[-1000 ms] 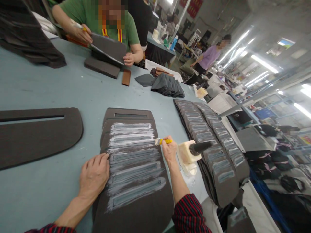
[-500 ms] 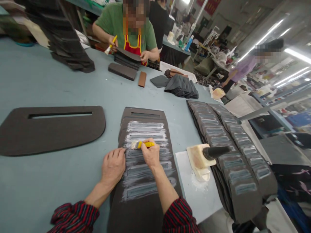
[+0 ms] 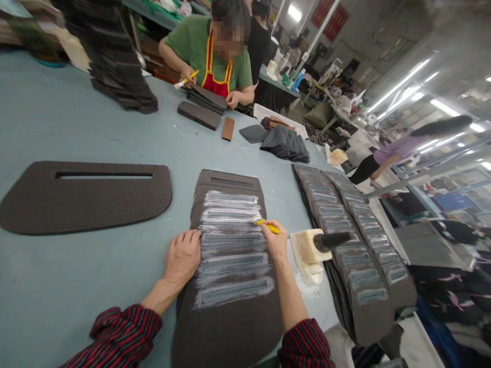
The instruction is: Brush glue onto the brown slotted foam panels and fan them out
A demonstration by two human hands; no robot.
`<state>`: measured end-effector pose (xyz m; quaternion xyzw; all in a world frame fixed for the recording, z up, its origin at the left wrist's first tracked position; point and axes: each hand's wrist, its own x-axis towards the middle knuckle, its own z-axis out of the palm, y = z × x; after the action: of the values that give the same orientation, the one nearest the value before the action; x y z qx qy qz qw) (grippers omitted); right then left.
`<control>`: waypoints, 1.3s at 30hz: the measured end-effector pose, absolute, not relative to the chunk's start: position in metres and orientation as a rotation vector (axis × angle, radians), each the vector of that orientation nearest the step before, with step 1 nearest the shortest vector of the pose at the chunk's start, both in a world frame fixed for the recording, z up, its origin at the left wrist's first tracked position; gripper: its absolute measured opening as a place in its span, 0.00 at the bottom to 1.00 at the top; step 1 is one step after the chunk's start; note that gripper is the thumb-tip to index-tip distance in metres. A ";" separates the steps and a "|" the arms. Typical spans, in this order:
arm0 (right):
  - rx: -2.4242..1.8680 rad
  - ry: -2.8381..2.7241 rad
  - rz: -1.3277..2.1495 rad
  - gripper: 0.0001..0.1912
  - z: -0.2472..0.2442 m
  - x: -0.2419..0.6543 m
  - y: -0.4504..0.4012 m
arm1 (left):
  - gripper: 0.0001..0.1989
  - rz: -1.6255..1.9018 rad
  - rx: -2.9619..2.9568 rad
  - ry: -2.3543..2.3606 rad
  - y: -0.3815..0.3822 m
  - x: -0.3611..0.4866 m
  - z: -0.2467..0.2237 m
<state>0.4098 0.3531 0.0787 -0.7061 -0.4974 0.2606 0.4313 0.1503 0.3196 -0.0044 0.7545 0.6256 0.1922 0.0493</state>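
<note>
My right hand (image 3: 276, 241) pinches a yellow-handled paintbrush (image 3: 271, 226), its bristles at the right end of a slot. Under it lies a fanned row of dark brown slotted panels (image 3: 230, 327), with wet whitish streaks around several slots. The farthest slot has no streaks. My left hand (image 3: 184, 254) rests on the row's left edge, holding nothing, its fingers side by side and slightly bent. Right of my right hand stands a cream plastic glue container (image 3: 307, 245) with a black spout, on a white sheet (image 3: 324, 306).
A single slotted panel (image 3: 88, 199) lies at left. Two coated rows of panels (image 3: 368, 301) overlap at right. Dark grey pieces (image 3: 286, 143), a small brown block (image 3: 227, 129) and a dark stack (image 3: 115, 66) sit farther back. Across the table, a co-worker (image 3: 215, 61) in green holds another brush.
My right hand has drawn the brush rightward along the slot, from the left part of the row to its right edge. My left hand stays on the left edge. The view has shifted slightly.
</note>
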 end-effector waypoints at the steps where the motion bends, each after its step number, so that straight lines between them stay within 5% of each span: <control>1: -1.711 -1.263 0.660 0.11 0.079 0.391 0.352 | 0.16 0.579 2.302 1.906 0.319 0.150 -0.004; 7: -1.590 -1.341 0.840 0.12 0.060 0.305 0.355 | 0.15 0.595 2.343 1.881 0.317 0.147 -0.004; 11: -1.734 -1.147 0.841 0.14 0.052 0.353 0.356 | 0.16 0.603 2.368 1.858 0.317 0.145 -0.004; 17: -1.910 -1.063 0.359 0.13 0.060 0.442 0.350 | 0.16 0.617 2.344 1.885 0.317 0.147 -0.006; 39: -1.825 -0.896 0.442 0.14 0.062 0.472 0.322 | 0.13 0.635 2.163 1.893 0.328 0.143 -0.005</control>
<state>0.4724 0.3222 0.0620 -0.7567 -0.3713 0.1834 0.5059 0.1429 0.3278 -0.0054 0.7312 0.6399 0.2147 0.0988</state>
